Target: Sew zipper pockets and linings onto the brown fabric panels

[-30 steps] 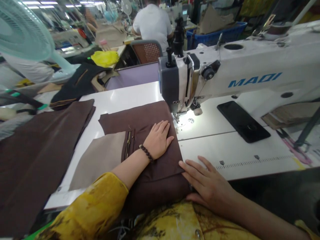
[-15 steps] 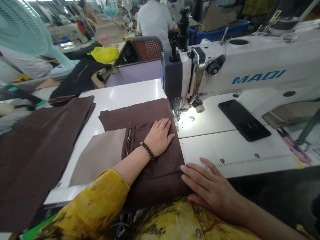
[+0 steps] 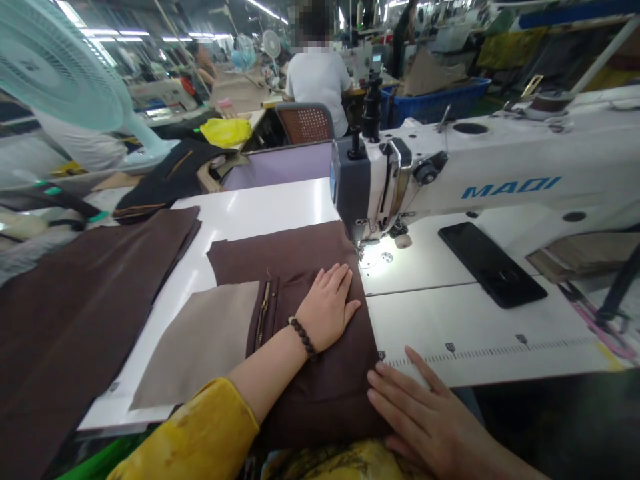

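Note:
Under my left hand (image 3: 327, 308) lies a dark brown fabric piece (image 3: 280, 250), its right edge running up to the needle area of the sewing machine (image 3: 367, 193). That hand is flat with the fingers stretched out, a beaded bracelet on its wrist. Left of it, a brass zipper (image 3: 263, 312) is set in the brown fabric, beside a beige fabric panel (image 3: 200, 340). My right hand (image 3: 427, 407) is spread at the lower right edge of the brown fabric, its fingertips touching that edge. Part of the brown fabric hangs toward my lap.
A black phone (image 3: 493, 263) rests on the white machine table (image 3: 415, 320). Pink-handled scissors (image 3: 600, 327) lie at the right. More brown fabric (image 3: 90, 287) is stacked at the left, near a mint-green fan (image 3: 65, 67). A person in white (image 3: 317, 83) sits ahead.
The view has tilted up, so everything appears lower in the picture. Both hands keep nearly the same places on the brown fabric, which shows no clear shift against the machine.

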Available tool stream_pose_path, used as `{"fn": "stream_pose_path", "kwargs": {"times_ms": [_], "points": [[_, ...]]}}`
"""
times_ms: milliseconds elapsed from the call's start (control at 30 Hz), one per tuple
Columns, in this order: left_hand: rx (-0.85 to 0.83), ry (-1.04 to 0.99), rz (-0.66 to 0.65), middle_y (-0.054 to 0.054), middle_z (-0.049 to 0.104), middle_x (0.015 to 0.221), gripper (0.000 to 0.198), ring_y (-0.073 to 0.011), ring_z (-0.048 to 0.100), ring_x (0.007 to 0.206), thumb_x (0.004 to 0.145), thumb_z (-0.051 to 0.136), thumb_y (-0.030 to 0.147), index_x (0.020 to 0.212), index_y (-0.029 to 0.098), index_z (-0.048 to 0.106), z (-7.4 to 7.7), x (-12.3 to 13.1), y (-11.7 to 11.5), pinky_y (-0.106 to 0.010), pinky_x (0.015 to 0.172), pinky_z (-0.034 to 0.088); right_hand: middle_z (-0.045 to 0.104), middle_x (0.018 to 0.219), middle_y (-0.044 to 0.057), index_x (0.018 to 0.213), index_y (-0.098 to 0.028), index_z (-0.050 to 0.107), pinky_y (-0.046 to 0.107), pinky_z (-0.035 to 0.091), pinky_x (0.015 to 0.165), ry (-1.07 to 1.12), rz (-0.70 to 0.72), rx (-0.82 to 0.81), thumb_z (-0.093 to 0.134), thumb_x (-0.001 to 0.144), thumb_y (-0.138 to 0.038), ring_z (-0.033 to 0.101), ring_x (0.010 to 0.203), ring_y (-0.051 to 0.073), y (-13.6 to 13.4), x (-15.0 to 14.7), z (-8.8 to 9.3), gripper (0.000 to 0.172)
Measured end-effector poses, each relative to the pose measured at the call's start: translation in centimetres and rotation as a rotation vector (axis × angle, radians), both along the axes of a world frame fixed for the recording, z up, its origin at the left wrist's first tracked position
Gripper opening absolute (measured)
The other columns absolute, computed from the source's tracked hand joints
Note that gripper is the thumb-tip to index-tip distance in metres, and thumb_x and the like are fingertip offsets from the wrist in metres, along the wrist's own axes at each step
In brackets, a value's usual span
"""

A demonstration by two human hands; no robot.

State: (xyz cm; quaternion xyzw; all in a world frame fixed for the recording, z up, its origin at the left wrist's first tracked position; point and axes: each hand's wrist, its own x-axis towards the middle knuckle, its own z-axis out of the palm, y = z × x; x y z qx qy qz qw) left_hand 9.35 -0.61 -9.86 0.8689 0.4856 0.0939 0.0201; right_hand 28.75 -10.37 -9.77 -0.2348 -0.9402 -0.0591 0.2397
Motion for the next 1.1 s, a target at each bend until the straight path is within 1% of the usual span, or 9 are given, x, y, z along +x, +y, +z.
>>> {"fn": "stream_pose_path", "kwargs": {"times_ms": [67, 100, 200, 267, 467, 667, 800, 933, 1100], "points": [[-0.006, -0.010, -0.020, -0.015, 0.038, 0.131, 0.046, -0.0256, 0.029, 0.125, 0.086, 0.044, 0.033, 0.124, 0.007, 0.038, 0.0, 0.4, -0.6, -0.045, 0.104, 0.026, 0.065, 0.100, -0.001, 0.094, -0.015, 0.061, 0.046, 0.006, 0.107, 0.033, 0.033, 0.012, 0.045, 0.087, -0.023, 0.054, 0.100, 0.015, -0.2, 0.2, 0.1, 0.019], [-0.011, -0.014, -0.024, -0.015, 0.038, 0.131, 0.046, -0.0254, 0.029, 0.125, 0.086, 0.044, 0.033, 0.124, 0.007, 0.038, 0.0, 0.6, -0.7, -0.045, 0.104, 0.027, 0.065, 0.099, 0.000, 0.094, -0.015, 0.062, 0.045, 0.006, 0.108, 0.046, 0.028, 0.017, 0.045, 0.087, -0.023, 0.055, 0.098, 0.014, -0.2, 0.3, 0.0, 0.019], [-0.026, -0.022, -0.026, -0.015, 0.039, 0.130, 0.046, -0.0255, 0.030, 0.124, 0.086, 0.044, 0.033, 0.124, 0.007, 0.037, 0.1, 0.9, -0.6, -0.045, 0.104, 0.027, 0.064, 0.102, 0.002, 0.096, -0.013, 0.062, 0.038, 0.007, 0.108, 0.052, -0.032, 0.016, 0.040, 0.088, -0.023, 0.057, 0.095, 0.012, 0.0, 0.3, -0.1, 0.025], [-0.032, -0.026, -0.029, -0.015, 0.039, 0.130, 0.047, -0.0256, 0.030, 0.124, 0.085, 0.045, 0.033, 0.124, 0.007, 0.036, 0.2, 0.9, -0.3, -0.045, 0.104, 0.027, 0.062, 0.106, 0.004, 0.098, -0.011, 0.061, 0.034, 0.008, 0.108, 0.032, -0.044, 0.006, 0.040, 0.088, -0.024, 0.057, 0.095, 0.012, 0.3, 0.3, -0.2, 0.026], [-0.039, -0.044, -0.049, -0.015, 0.040, 0.129, 0.046, -0.0249, 0.031, 0.124, 0.085, 0.045, 0.032, 0.124, 0.009, 0.035, 0.4, 0.8, 0.3, -0.046, 0.103, 0.028, 0.059, 0.112, 0.007, 0.103, -0.014, 0.060, 0.043, 0.015, 0.106, -0.052, -0.043, 0.017, 0.049, 0.083, -0.028, 0.050, 0.108, 0.019, 0.7, 0.6, -0.4, 0.027], [-0.049, -0.042, -0.063, -0.014, 0.040, 0.128, 0.047, -0.0250, 0.031, 0.124, 0.085, 0.047, 0.031, 0.124, 0.007, 0.035, 0.5, 0.6, 1.0, -0.044, 0.104, 0.027, 0.061, 0.109, 0.006, 0.101, -0.014, 0.061, 0.044, 0.010, 0.107, -0.060, -0.043, 0.057, 0.047, 0.084, -0.035, 0.053, 0.104, 0.019, 1.2, 0.4, -0.5, 0.030], [-0.043, -0.051, -0.063, -0.014, 0.040, 0.128, 0.047, -0.0247, 0.031, 0.124, 0.084, 0.048, 0.031, 0.124, 0.009, 0.035, 0.3, 0.6, 1.1, -0.044, 0.104, 0.027, 0.061, 0.107, 0.007, 0.100, -0.014, 0.061, 0.043, 0.013, 0.106, -0.038, -0.025, 0.065, 0.049, 0.083, -0.036, 0.052, 0.105, 0.019, 1.5, 0.3, -0.6, 0.030], [-0.043, -0.063, -0.057, -0.013, 0.040, 0.128, 0.048, -0.0241, 0.031, 0.124, 0.085, 0.046, 0.033, 0.125, 0.011, 0.033, 0.1, 0.6, 1.1, -0.045, 0.104, 0.027, 0.061, 0.108, 0.007, 0.101, -0.014, 0.061, 0.045, 0.016, 0.105, -0.067, -0.004, 0.087, 0.048, 0.083, -0.037, 0.052, 0.105, 0.020, 1.8, 0.4, -0.6, 0.032], [-0.049, -0.071, -0.046, -0.013, 0.040, 0.128, 0.049, -0.0246, 0.033, 0.123, 0.084, 0.047, 0.034, 0.126, 0.011, 0.033, 0.1, 0.6, 1.2, -0.044, 0.104, 0.027, 0.061, 0.109, 0.004, 0.102, -0.016, 0.060, 0.046, 0.008, 0.106, -0.077, -0.005, 0.084, 0.047, 0.084, -0.038, 0.053, 0.103, 0.019, 2.0, 0.5, -0.6, 0.031]]}}
